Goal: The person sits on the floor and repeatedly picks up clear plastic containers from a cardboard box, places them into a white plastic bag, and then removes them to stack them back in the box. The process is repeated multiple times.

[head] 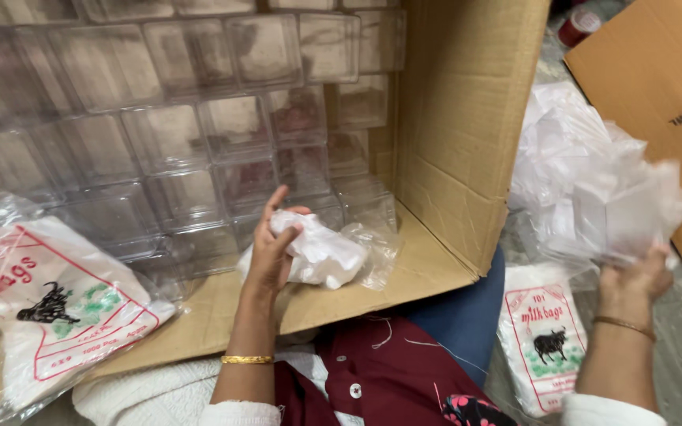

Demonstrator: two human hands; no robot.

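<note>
My left hand (271, 251) is inside a large cardboard box (467, 118) lying on its side, gripping a crumpled white bag in a clear plastic sleeve (325, 256) on the box's lower flap. Rows of clear square plastic containers (199, 134) are stacked against the box's back, just beyond that hand. My right hand (633, 280) is outside the box at the right, holding up a bunch of thin white plastic bags (601, 189). Each wrist wears a gold bangle.
A printed packet of plastic bags (65, 308) lies on the box flap at the left. A second printed packet (542, 339) lies on the floor under my right arm. Another cardboard box (657, 87) stands at the far right, with a red-and-white tape roll (578, 25) behind it.
</note>
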